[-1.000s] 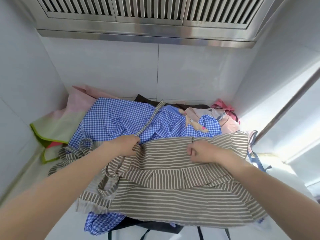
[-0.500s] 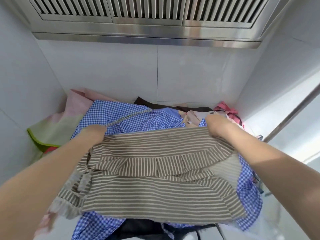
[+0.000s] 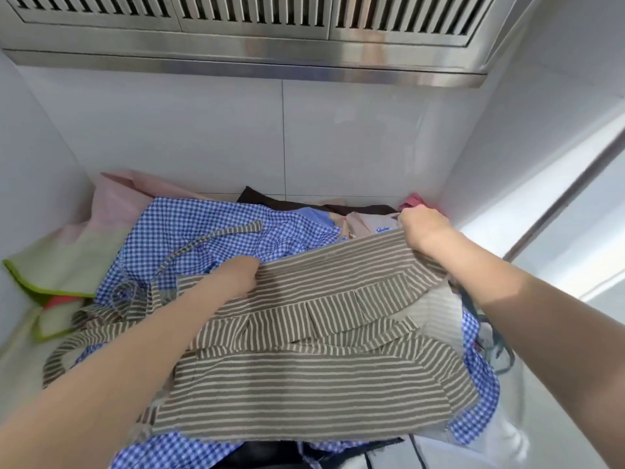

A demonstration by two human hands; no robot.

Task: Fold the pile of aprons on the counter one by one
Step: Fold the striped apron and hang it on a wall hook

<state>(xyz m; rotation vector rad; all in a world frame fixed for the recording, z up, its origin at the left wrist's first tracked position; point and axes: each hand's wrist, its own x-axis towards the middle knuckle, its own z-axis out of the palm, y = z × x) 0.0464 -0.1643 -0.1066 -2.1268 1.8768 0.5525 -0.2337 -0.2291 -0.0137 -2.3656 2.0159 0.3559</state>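
Observation:
A brown-and-white striped apron [image 3: 304, 377] lies spread on top of the pile, its ruffled band across the middle. My left hand [image 3: 236, 275] grips its far edge near the left end. My right hand [image 3: 422, 231] grips the far right corner and holds it raised. One striped strap [image 3: 203, 240] trails over the blue gingham apron [image 3: 209, 228] behind. Under these lie more aprons: pink [image 3: 118, 201], green-edged [image 3: 64, 262], dark brown [image 3: 270, 199] and beige [image 3: 365, 220].
The pile fills a white counter [image 3: 490, 448] boxed in by white tiled walls [image 3: 203, 137] at the back and both sides. A steel range hood [image 3: 243, 38] hangs overhead. Dark blue ties [image 3: 497, 346] dangle at the right.
My hands moved apart along the striped apron's far edge, then the left came back toward the middle. The right corner rose and the apron shifted right. The strap dropped onto the gingham.

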